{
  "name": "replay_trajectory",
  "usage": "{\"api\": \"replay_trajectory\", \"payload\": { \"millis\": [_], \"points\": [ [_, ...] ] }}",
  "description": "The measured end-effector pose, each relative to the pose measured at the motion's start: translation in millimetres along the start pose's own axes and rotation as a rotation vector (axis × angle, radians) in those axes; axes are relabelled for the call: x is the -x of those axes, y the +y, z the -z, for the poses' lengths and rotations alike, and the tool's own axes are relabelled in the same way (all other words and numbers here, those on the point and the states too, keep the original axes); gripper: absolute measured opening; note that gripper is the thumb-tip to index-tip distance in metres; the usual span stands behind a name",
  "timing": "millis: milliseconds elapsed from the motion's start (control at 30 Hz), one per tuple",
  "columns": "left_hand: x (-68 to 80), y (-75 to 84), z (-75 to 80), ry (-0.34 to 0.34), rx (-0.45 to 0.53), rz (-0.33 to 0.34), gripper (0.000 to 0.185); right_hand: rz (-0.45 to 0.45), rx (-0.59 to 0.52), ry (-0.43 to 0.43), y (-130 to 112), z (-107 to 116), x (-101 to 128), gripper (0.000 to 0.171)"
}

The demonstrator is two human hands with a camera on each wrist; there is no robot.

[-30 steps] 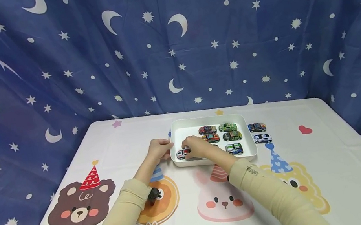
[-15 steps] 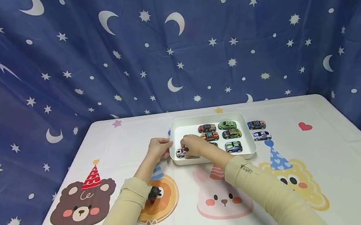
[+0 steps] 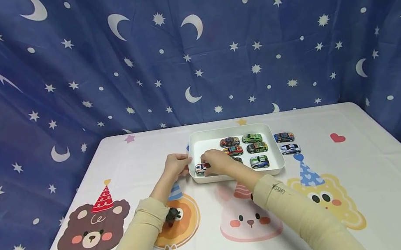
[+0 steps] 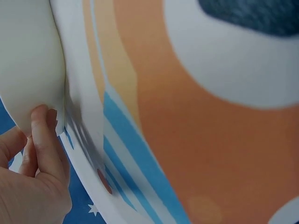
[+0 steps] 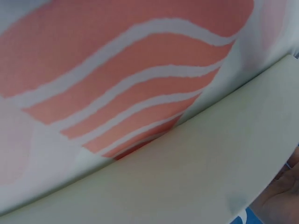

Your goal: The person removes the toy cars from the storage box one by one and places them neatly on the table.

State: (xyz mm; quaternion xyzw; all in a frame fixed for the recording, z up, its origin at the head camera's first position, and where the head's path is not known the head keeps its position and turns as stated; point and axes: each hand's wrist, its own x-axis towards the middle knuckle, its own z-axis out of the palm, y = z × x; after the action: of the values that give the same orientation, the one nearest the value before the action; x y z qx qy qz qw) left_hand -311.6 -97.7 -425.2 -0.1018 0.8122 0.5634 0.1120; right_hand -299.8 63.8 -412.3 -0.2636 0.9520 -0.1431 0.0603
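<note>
Head view: left hand (image 3: 177, 165) pinches tray (image 3: 203, 145), right hand (image 3: 217, 161) white car (image 3: 200, 169); most cars (image 3: 233, 151) inside, pair (image 3: 284, 137) outside right likely pending.

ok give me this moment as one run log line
left hand: holds left end of white tray | right hand: in tray at white-red car, grip hidden | right of tray: dark blue car, white-blue car

I see the tray (image 3: 207, 142) on the table (image 3: 391, 194), before the curtain (image 3: 157, 57). The left hand (image 3: 176, 164) is at the tray's left end, the right hand (image 3: 217, 161) inside, at the near-left toy car (image 3: 200, 168). Right of that, six other cars (image 3: 233, 151) form two columns; two outer cars (image 3: 284, 137) lie just beyond the right end.
</note>
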Motion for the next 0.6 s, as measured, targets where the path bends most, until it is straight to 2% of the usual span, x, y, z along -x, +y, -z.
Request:
{"api": "replay_trajectory", "payload": {
  "millis": [300,600],
  "points": [
    [0.3,-0.1,-0.3,-0.013,-0.003,-0.006,0.034,0.049,-0.026,0.027,-0.9,11.3,7.9,0.031],
    [-0.3,-1.8,0.0,-0.018,0.010,-0.009,0.035,0.090,-0.046,0.073,-4.8,18.0,15.5,0.028]
  ]
}}
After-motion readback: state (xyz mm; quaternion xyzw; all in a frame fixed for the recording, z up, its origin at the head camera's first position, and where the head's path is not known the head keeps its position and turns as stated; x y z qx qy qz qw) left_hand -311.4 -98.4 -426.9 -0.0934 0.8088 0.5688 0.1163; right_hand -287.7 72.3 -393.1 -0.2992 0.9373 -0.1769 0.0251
